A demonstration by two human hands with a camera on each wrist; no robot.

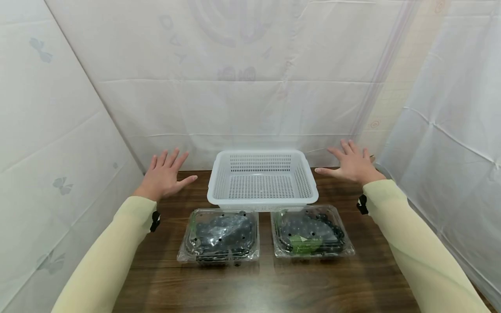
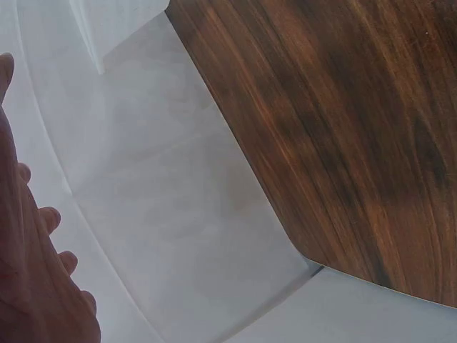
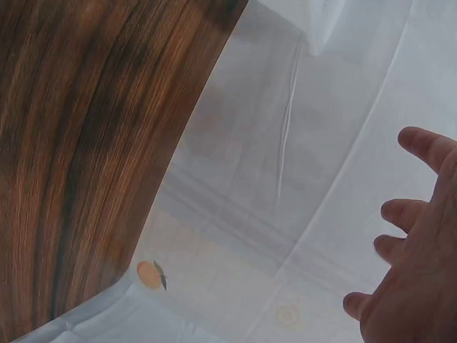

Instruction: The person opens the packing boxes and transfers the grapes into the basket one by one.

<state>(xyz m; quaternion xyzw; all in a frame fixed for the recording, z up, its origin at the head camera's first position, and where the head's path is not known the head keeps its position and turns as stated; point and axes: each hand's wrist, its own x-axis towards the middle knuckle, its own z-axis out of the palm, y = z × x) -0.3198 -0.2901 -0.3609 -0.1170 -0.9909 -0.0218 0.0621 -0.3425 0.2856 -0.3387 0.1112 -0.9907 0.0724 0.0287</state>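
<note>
Our left hand (image 1: 164, 174) and right hand (image 1: 354, 166), fingers apart, hold nothing. A left box (image 1: 220, 237) and right box (image 1: 311, 232), lidded over dark fruit (image 1: 335, 228), sit nearer than the basket (image 1: 263, 201); work seems unstarted.

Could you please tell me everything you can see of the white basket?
The white basket is rectangular and plastic-looking, with a broad rim, slotted walls and a perforated base. Upright, nothing visible inside, it stands on the brown table behind two clear boxes; whether they touch it is unclear. The left hand and right hand do not touch it.
</note>
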